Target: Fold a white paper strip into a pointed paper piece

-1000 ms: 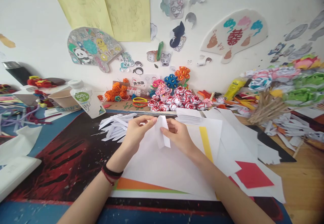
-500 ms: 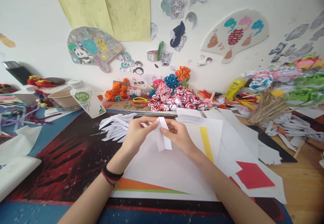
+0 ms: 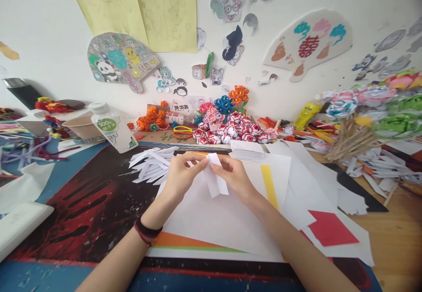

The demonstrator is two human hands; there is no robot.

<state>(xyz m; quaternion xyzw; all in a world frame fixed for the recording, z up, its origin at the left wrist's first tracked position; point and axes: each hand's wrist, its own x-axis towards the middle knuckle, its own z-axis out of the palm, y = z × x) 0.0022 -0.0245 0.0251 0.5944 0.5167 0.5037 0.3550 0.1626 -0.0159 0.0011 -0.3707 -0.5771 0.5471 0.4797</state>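
Left hand and right hand pinch a folded white paper strip above the large white sheet, near its far edge. For a clean crease, the long edges should align before pressure runs along the fold.

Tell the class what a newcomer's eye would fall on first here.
Probably the left hand and right hand, mid-picture, holding a folded white paper. Beyond them, the red-and-white flowers stand out, as does the white fan shape with red lettering on the wall, upper right.
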